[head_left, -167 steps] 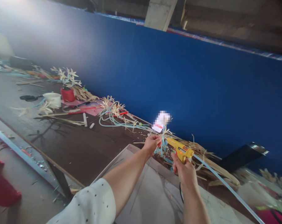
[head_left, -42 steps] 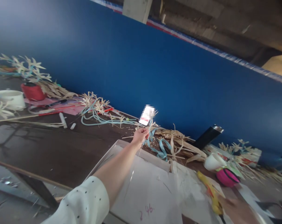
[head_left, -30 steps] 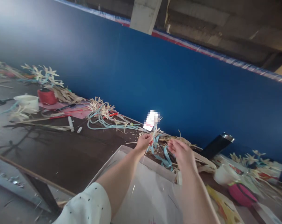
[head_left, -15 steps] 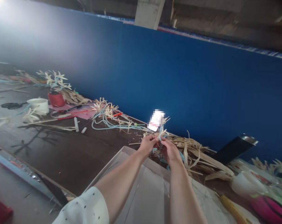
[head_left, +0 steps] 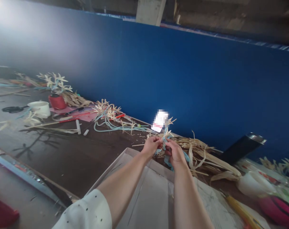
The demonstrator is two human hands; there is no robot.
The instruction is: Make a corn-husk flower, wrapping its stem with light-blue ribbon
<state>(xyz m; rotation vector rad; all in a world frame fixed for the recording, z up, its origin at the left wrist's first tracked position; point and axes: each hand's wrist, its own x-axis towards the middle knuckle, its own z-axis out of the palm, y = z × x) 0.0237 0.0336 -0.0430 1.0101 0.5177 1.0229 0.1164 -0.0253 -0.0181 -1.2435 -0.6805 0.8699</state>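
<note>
Between my two hands stands a craft flower stem [head_left: 166, 132] with pale, husk-like petals and a light blue stalk. My left hand [head_left: 151, 145] pinches at the left side of the stalk with its fingers closed. From the right, my right hand [head_left: 176, 151] grips the same stem between thumb and fingers. Light blue strips [head_left: 168, 162] hang below and behind my right hand. Beside it lies a heap of dry corn husks [head_left: 204, 152]. Just behind the flower is a bright, blurred-out rectangle [head_left: 158, 122].
A grey tray-like board [head_left: 149, 190] lies under my forearms. Finished-looking flowers with blue stems [head_left: 108, 111], a white cup [head_left: 40, 109], a red thread spool [head_left: 57, 101] and scissors [head_left: 14, 109] are to the left. A black flask [head_left: 242, 149] and yellow cutter [head_left: 242, 211] are at right.
The flower stem stands slightly higher between my hands, with more of its upper petals showing. My fingers have shifted a little on it. The view has tilted slightly.
</note>
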